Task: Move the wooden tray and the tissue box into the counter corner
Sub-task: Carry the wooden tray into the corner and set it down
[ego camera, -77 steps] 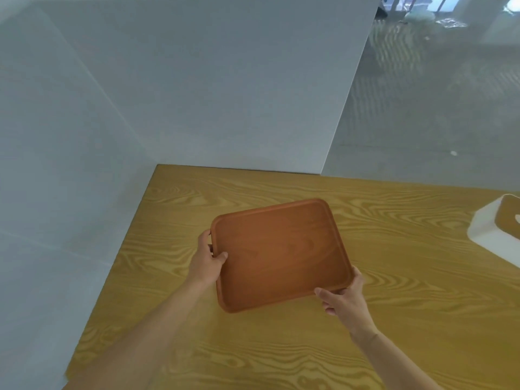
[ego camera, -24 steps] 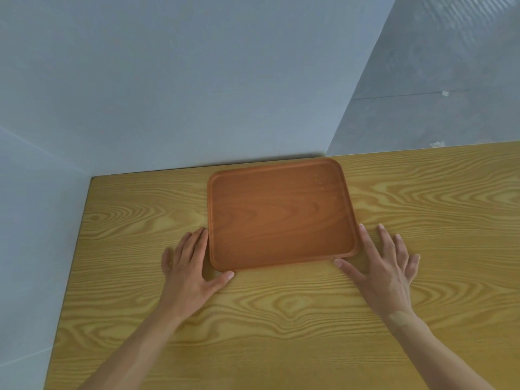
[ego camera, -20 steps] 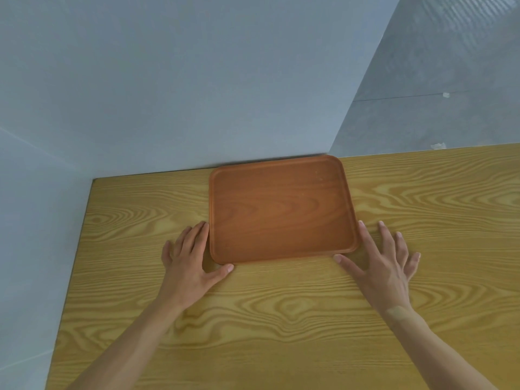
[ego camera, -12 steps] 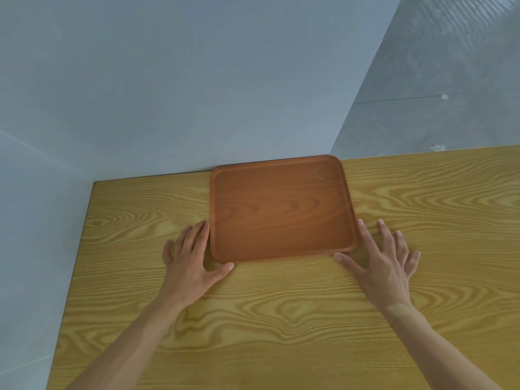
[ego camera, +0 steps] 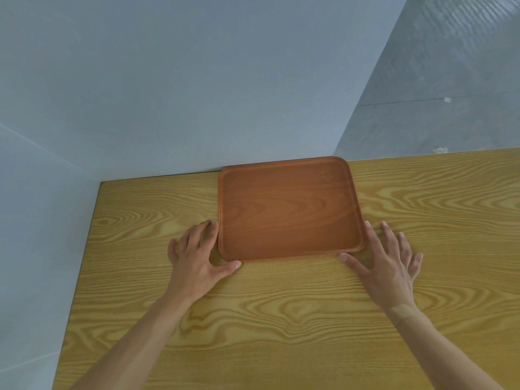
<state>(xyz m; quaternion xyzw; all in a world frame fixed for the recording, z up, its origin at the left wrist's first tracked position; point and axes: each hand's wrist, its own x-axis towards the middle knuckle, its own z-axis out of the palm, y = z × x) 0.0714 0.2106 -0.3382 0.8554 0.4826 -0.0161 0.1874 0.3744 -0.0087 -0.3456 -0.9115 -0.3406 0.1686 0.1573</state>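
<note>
The reddish-brown wooden tray lies flat on the light wooden counter, its far edge against the back wall. My left hand rests flat on the counter at the tray's near-left corner, fingers spread, thumb and fingertips touching its edge. My right hand lies flat at the near-right corner, thumb under the front edge and forefinger along the right side. Neither hand holds anything. The tissue box is out of view.
Grey walls meet at the counter's far-left corner. A strip of bare counter lies between the tray and the left wall. A glass panel stands behind the counter's right part.
The tray, carried in both hands three seconds ago, now lies on the counter and has slid back against the wall. Both hands let go and lie flat beside it.
</note>
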